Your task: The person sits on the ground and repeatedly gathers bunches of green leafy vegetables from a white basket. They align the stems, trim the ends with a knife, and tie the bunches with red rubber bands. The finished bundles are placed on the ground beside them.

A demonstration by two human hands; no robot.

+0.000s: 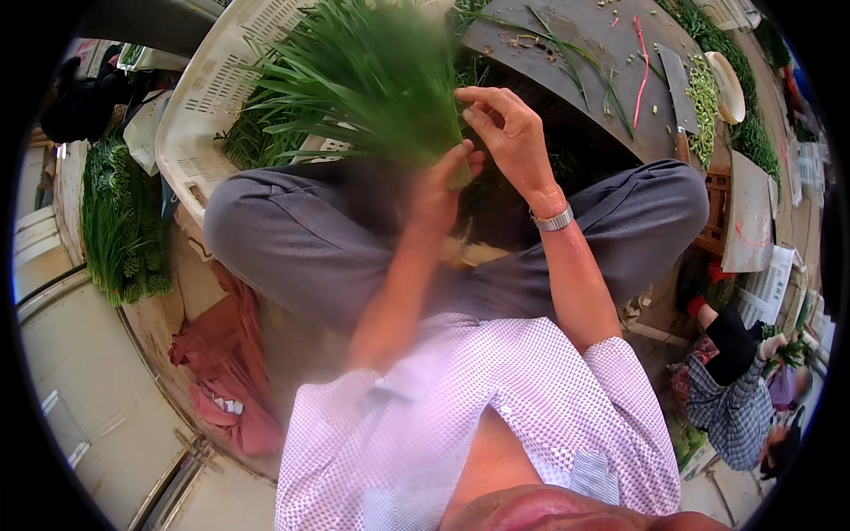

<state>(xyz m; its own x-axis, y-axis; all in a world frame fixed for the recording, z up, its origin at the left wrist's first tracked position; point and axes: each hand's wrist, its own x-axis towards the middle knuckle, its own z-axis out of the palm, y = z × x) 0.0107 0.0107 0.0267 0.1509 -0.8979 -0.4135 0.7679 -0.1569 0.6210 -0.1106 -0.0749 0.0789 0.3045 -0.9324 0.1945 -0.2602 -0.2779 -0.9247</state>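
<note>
My left hand (pixel 441 182) grips a thick bunch of long green leaves (pixel 378 86), probably garlic chives, near its base above my crossed legs. The leaf tips fan up and to the left, and the upper part is blurred. My right hand (pixel 508 123), with a metal watch on its wrist, is at the right edge of the bunch. Its thumb and index finger are apart, with the fingertips close to the leaves; nothing is seen held between them. Behind the bunch, a white plastic crate (pixel 189 126) contains more greens (pixel 255 133).
A grey board (pixel 584 40) at the upper right bears loose leaves, a pink strip (pixel 641 79), a cleaver (pixel 677 86) and chopped green pieces (pixel 702 99). Bundled greens (pixel 113 226) lie at left, near a reddish cloth (pixel 229 358). Another person (pixel 727 405) is at far right.
</note>
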